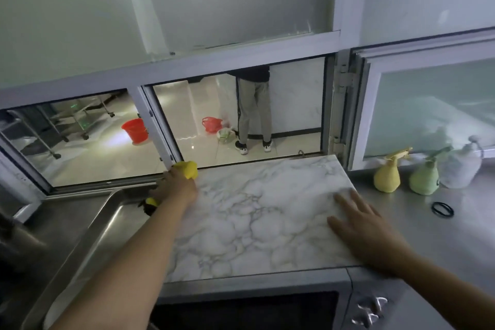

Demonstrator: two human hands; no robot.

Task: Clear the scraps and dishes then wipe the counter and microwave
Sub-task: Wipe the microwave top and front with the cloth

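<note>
microwave (267, 308) front cut off by bottom edge

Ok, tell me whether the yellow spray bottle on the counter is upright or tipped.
Upright. The yellow spray bottle stands on its base on the steel counter, nozzle on top, beside the green bottle.

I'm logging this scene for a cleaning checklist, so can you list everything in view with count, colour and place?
marble-pattern slab: one, white with grey veins, lying on top of the microwave
microwave: one, silver with a dark door, bottom centre, two knobs at its right
yellow cloth: one, yellow, at the slab's far left corner
spray bottles: three, yellow, green and white, on the steel counter at right
black bands: looks like a couple of loops, black, on the counter in front of the bottles
sink: one, steel, left
red bucket: one, red, on the floor beyond the window
red basket: one, red, on that floor beside a standing person's legs
left hand: gripping the cloth
right hand: fingers flat on the slab's right edge
</note>
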